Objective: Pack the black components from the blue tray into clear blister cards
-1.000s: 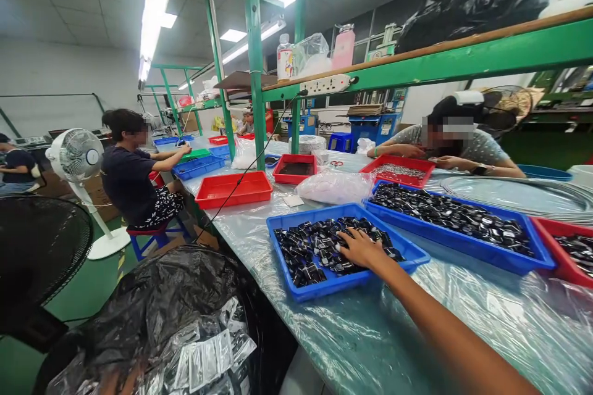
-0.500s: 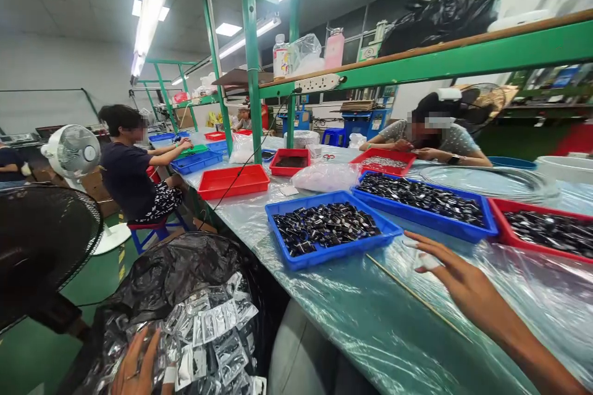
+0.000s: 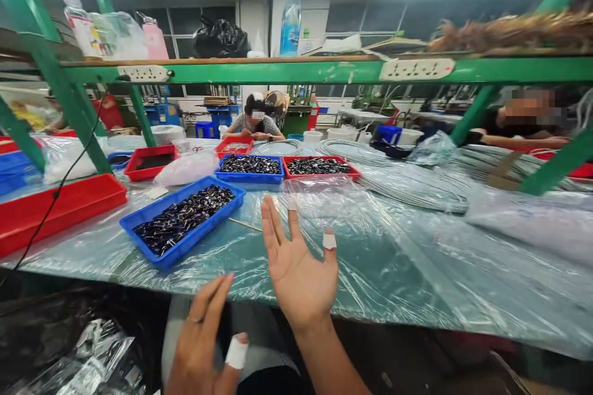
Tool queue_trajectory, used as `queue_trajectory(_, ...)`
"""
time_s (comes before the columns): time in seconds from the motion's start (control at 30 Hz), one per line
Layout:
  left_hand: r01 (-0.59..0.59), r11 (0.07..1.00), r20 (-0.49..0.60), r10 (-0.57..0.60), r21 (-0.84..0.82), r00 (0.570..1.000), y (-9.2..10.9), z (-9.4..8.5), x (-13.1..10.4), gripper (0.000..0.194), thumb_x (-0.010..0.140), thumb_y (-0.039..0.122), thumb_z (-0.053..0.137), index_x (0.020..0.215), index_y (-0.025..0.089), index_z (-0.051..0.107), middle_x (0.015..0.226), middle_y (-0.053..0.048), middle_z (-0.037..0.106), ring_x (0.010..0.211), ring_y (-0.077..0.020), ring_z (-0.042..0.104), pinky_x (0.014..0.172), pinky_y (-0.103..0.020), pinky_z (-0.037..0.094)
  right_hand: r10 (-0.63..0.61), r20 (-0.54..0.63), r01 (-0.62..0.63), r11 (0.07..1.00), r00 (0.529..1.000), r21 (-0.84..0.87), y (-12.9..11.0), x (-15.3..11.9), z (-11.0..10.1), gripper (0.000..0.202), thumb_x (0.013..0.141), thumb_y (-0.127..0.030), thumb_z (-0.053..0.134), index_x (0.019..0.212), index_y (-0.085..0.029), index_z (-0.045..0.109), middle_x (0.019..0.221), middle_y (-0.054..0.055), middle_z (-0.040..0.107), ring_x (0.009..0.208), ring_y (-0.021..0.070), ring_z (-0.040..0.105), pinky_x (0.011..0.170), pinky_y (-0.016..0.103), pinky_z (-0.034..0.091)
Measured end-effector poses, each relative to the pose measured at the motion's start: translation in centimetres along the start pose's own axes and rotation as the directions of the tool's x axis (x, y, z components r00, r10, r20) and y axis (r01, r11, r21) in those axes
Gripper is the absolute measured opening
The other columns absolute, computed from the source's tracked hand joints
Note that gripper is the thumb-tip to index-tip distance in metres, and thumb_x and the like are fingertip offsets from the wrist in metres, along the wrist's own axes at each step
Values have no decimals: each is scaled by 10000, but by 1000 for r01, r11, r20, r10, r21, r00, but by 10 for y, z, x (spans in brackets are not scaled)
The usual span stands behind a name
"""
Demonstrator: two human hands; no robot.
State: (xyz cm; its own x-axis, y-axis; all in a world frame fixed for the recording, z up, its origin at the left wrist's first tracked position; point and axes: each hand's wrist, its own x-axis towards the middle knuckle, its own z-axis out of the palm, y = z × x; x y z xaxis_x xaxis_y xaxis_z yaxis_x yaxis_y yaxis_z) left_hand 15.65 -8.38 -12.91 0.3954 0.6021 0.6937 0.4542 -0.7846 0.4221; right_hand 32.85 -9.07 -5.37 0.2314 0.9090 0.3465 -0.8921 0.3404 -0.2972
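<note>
Showing nothing grasped in the right hand, spread palm-up at the centre of the frame: grip released. Showing nothing held in the left hand either, at the bottom just left of centre, with fingers stretched and thumb apart, though with palm hidden. Wearing white tape on the right thumb: could dull the feel of small parts, or snag them if loose at an edge. Lying just left of the right fingers, a thin stick: could be knocked by a careless sweep. Heaped in the nearest blue tray, left of centre, black pieces: could spill if caught by a knuckle. Sitting with one corner near the front edge of the tabletop: could slip off if pulled, or be dragged along by a tug on the wrinkled clear film. Gaping at lower left, a black bag of silvery packets: could collect strays and mix them in. Hanging at far left, a dark cable: could be hooked by a wide reach.
</note>
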Motion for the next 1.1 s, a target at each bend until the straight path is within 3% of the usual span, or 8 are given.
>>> queue_trajectory(0.13,-203,971,35,208,-128,977,39,6,38,619,927,372,430,1479,143,268,1349,-170,495,1231,-274,521,970,-390,504,15,17,-15,1000,1000,27,-4,-13,3,597,881,-540,445,1405,-267,362,1477,66,420,1380,157,366,1180,414,211)
queue_trajectory(0.27,-236,949,-9,239,-209,971,47,11,48,628,930,379,424,1473,102,273,1317,-201,505,1232,-289,522,953,-394,521,5,9,-4,996,1000,-88,-7,-10,2,553,889,-574,402,1367,-297,400,1458,52,436,1407,143,309,1164,439,246)
queue_trajectory(0.63,-165,953,-17,166,-255,986,20,37,64,573,939,337,420,1468,143,316,1398,-177,465,1256,-286,518,1001,-393,493,-53,-68,28,946,996,-323,2,29,-20,570,932,-617,194,1328,-310,465,1431,12,467,1420,105,275,1183,442,223)
queue_trajectory(0.8,-195,943,149,241,-270,959,-36,65,67,455,910,299,485,1341,154,492,1256,-150,608,1143,-246,610,918,-340,547,-58,-219,-51,885,974,-462,-8,41,-62,440,934,-537,367,1131,-221,602,1335,95,564,1267,239,512,1008,460,474)
queue_trajectory(0.87,-162,952,243,227,-260,943,-72,80,62,311,908,276,492,1175,178,616,1103,-113,687,1008,-216,672,853,-303,570,-131,-274,-102,712,953,-695,-22,35,-91,361,914,-482,470,1063,-191,623,1267,133,604,1145,290,595,883,463,548)
queue_trajectory(0.97,-53,966,310,133,-252,941,-124,99,49,255,930,343,482,1022,204,675,981,-78,722,904,-201,699,802,-277,576,-349,-270,-247,111,897,-963,-48,7,-134,317,889,-421,550,1090,-188,627,1228,141,617,1119,317,599,905,508,531)
queue_trajectory(1.03,51,958,337,49,-283,940,-146,105,42,306,951,412,444,942,216,680,916,-64,722,858,-186,699,770,-254,569,-451,-171,-328,-298,876,-896,-62,-18,-156,373,872,-388,566,1195,-204,595,1294,136,581,1204,331,545,1001,552,462)
queue_trajectory(1.1,130,945,353,-16,-301,936,-156,106,37,358,962,451,409,887,218,671,857,-53,713,798,-171,694,727,-236,559,-473,-78,-351,-524,878,-776,-68,-39,-171,412,881,-346,537,1272,-217,546,1341,129,553,1243,322,522,1035,550,440)
